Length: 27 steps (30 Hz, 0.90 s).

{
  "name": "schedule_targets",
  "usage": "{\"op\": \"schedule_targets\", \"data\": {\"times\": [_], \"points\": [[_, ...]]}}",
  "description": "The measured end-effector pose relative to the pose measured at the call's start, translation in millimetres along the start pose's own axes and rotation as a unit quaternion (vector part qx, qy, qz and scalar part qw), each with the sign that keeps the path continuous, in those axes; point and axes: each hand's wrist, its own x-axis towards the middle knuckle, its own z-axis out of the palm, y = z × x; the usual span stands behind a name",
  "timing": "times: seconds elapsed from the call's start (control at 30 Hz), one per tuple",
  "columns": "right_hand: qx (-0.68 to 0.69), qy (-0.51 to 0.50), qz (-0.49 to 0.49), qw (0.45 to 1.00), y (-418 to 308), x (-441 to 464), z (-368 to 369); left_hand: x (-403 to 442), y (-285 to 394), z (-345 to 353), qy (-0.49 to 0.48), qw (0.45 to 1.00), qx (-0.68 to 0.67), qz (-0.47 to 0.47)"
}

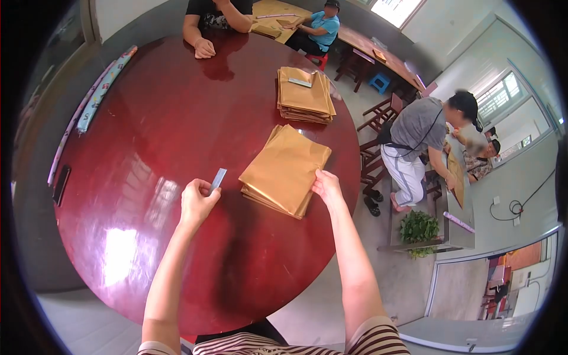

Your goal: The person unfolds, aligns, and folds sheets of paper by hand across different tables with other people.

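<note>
My left hand [200, 200] is closed on a small flat grey strip [218, 178], held just above the round red table [118, 195]. To its right lies a stack of golden-brown paper sheets [286, 170], its layers slightly fanned. The fingers of my right hand [326, 184] pinch the right edge of this stack. Behind it sits a second, thicker stack of the same paper [305, 97], with another grey strip [300, 82] lying on top.
Two patterned rolls [105, 89] lie along the table's left edge, near a dark phone-like object [61, 186]. Across the table a person rests a hand [205, 48] on it. Other people work at tables behind and to the right. A plant [419, 227] stands at right.
</note>
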Motion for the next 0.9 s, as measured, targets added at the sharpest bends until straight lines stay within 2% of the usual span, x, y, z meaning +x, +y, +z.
{"op": "schedule_targets", "data": {"times": [0.07, 0.2, 0.27, 0.43, 0.53, 0.63, 0.73, 0.8, 0.9], "points": [[-0.025, 0.017, 0.008, 1.0, -7, -2, 3, 10, 10, 7, -0.01, 0.998, -0.051, 0.048], [-0.133, 0.031, 0.036, 0.99, -14, 2, 0, 29, 28, 47, -0.016, 0.992, -0.019, 0.125], [-0.165, 0.047, 0.036, 0.985, -16, 10, 1, 31, 42, 68, -0.029, 0.994, -0.019, 0.099], [-0.214, 0.116, 0.027, 0.969, -15, 15, 2, 36, 60, 121, -0.038, 0.988, 0.076, 0.129], [-0.246, 0.141, 0.018, 0.959, -18, 13, 5, 32, 63, 147, -0.001, 0.974, 0.139, 0.181], [-0.32, 0.167, -0.027, 0.932, -26, 7, 12, 29, 61, 163, 0.075, 0.948, 0.2, 0.237], [-0.381, 0.144, -0.036, 0.913, -23, 15, 5, 29, 57, 172, 0.081, 0.94, 0.234, 0.234], [-0.415, 0.133, -0.081, 0.897, -16, 19, -1, 27, 57, 176, 0.1, 0.938, 0.244, 0.224], [-0.529, 0.124, -0.179, 0.82, -3, 33, -10, 24, 61, 177, 0.119, 0.932, 0.277, 0.202]]}}
